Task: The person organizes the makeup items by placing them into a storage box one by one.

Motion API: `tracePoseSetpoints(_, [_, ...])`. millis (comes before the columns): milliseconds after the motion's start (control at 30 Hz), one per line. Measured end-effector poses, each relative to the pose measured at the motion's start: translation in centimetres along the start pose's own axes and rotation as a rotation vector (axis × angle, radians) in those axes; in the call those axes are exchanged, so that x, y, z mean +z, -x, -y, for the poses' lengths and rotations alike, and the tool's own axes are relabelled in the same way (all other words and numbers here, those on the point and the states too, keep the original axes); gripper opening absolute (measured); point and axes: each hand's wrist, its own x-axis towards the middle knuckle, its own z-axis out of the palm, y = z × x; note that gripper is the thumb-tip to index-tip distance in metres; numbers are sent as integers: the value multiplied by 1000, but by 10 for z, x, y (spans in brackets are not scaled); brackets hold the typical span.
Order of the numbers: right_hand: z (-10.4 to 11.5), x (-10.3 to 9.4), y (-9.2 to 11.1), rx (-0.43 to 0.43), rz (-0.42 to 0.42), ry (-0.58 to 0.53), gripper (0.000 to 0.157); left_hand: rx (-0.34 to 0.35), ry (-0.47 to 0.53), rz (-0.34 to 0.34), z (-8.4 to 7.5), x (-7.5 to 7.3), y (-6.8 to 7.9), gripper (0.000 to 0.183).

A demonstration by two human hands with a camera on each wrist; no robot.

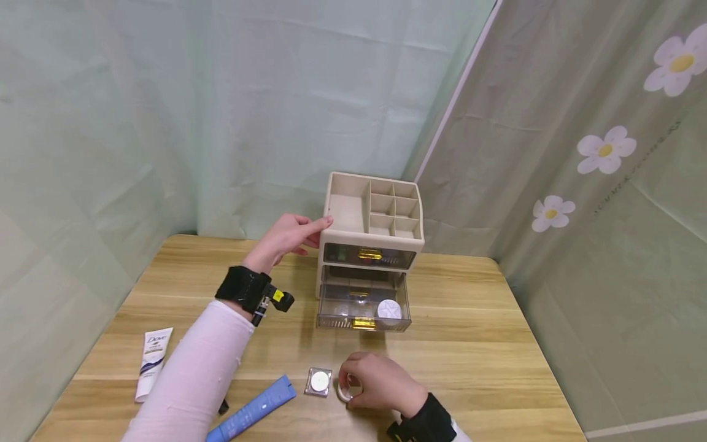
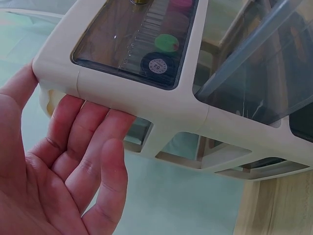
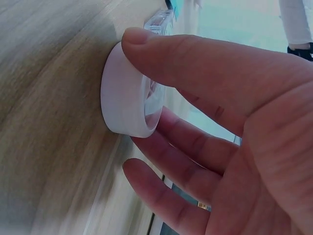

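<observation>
A cream drawer organizer (image 1: 372, 237) stands at the back of the table. My left hand (image 1: 287, 238) holds its left front corner, the thumb on the upper edge and the fingers against the side, seen closely in the left wrist view. The lower clear drawer (image 1: 334, 321) is pulled out and holds a round white item (image 1: 389, 309); the upper drawer (image 1: 342, 253) is closed. In front of the organizer, my right hand (image 1: 383, 383) pinches a round, white-rimmed case (image 3: 120, 93) by its rim, at the tabletop. Its inside is partly hidden by the fingers.
A small square clear case (image 1: 318, 382) with a white disc lies left of the right hand. Further left are a blue tube (image 1: 256, 410), a white tube (image 1: 153, 362) and a small black item (image 1: 223, 407) beside the left sleeve. Curtains hang behind the wooden table (image 1: 469, 350).
</observation>
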Motion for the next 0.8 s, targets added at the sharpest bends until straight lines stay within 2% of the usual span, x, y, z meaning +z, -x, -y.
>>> tracePoseSetpoints(400, [1,-1,0,27,17,-24,37,0,9,4,1,0,-2,74])
tracePoseSetpoints(800, [-2,2,1,15,-11,-14,37,-7,7,3,2,0,-5,75])
